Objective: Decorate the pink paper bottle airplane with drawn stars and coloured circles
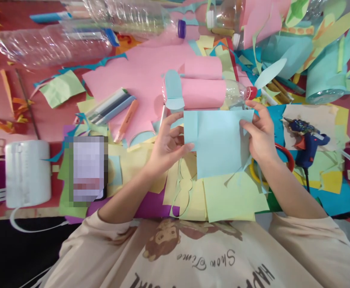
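Observation:
A light blue sheet of paper (pixel 218 148) is held up between my hands, with a narrow fold along its left side. My left hand (pixel 172 138) pinches the left edge, thumb in front. At the upper right corner, my right hand (pixel 259 130) grips the sheet with its thumb on the front face. Just beyond lies a plastic bottle (pixel 236 92) with a red cap, wrapped in pink paper and bearing light blue paper pieces at its base end. Pale green paper (pixel 233 196) lies below the sheet, and scissors (pixel 285 158) with red and yellow handles are partly hidden by my right forearm.
A blue glue gun (pixel 308 148) rests at the right. Markers (pixel 112 108), a phone (pixel 88 170) and a white corded box (pixel 28 174) are at the left. Clear bottles (pixel 55 44) lie along the back; paper scraps cover much of the table.

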A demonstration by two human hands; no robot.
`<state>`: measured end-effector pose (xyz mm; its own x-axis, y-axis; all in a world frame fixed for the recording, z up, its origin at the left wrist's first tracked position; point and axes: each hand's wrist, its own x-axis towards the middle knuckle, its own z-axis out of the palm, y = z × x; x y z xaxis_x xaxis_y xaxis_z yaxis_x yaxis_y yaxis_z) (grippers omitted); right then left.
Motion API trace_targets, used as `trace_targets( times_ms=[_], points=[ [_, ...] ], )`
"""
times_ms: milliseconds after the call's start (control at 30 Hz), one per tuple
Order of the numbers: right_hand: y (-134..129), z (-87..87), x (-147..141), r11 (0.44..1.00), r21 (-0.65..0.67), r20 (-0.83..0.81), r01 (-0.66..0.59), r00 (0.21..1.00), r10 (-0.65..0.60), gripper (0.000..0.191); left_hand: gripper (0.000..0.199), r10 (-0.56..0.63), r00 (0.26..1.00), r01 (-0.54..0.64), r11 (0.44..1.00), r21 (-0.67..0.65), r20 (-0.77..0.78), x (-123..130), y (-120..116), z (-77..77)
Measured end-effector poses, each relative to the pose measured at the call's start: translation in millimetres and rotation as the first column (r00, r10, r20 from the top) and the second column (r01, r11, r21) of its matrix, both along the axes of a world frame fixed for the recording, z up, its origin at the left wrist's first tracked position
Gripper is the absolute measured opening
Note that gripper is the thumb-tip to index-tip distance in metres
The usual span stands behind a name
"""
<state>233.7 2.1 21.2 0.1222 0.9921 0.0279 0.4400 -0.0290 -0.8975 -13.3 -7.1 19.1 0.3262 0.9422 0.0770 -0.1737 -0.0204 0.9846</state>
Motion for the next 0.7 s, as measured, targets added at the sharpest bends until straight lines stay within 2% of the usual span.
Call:
trace_targets(
  times_ms=[100,267,467,600,700],
  points=[
    [0.4,0.6,0.4,1.0,-0.028,-0.006,0.006,1.0,-0.006,0.041,0.061,0.04,0.998,-0.039,0.999,0.015,-0.038,-0.1,0.5,-0.1],
    [1.3,-0.7,2.1,1.0,-0.026,-0.042,0.0,0.999,-0.001,0.04,0.05,0.157,0.982,-0.152,0.987,0.046,-0.104,0.1,1.6,1.1],
    [2.4,-2.5,2.4,1.0,-0.008,-0.155,0.012,0.988,-0.013,0.039,0.045,0.261,0.948,-0.221,0.952,0.213,-0.18,0.6,0.7,-7.2],
    [3.1,-2.9,2.1,1.0,0.001,-0.188,0.026,0.982,-0.025,0.037,0.028,0.264,0.951,-0.205,0.93,0.305,-0.163,0.1,0.6,-8.9],
    [3.4,-2.4,1.8,0.999,0.0,-0.158,0.041,0.987,-0.041,0.035,0.019,0.174,0.971,-0.138,0.967,0.214,-0.164,-1.2,-0.6,-3.4]
  ],
)
